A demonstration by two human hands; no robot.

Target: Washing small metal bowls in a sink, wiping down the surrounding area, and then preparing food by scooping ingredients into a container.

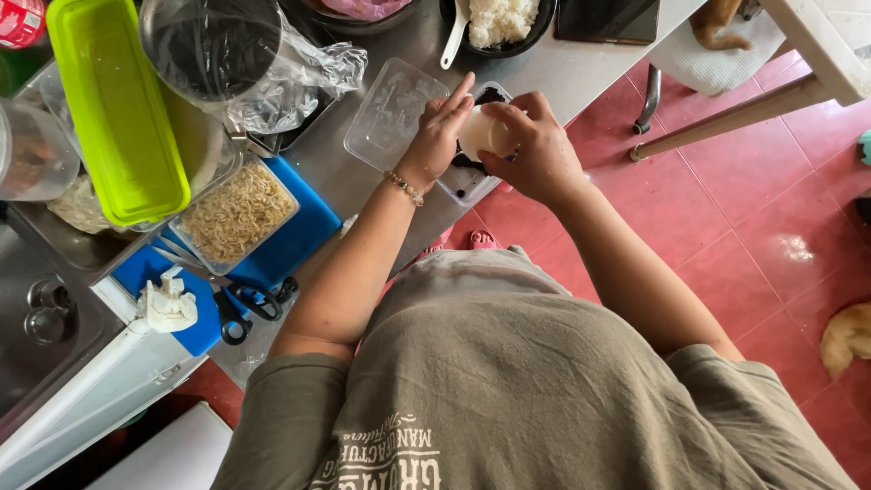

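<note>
White rice ball (pixel 481 132): held between both hands above a clear plastic tray (pixel 467 181) at the counter (pixel 581 68) edge. Right hand (pixel 535 145): fingers curled around the ball. Left hand (pixel 442 132): fingers extended, pressed flat against it. Adjacent: clear lid (pixel 390 113), bowl of rice (pixel 499 23).

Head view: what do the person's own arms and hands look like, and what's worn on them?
Both arms are bare from the short olive-grey T-shirt sleeves down. The left hand has a thin beaded bracelet at the wrist. The right hand shows no jewellery or watch. No gloves on either hand.
</note>
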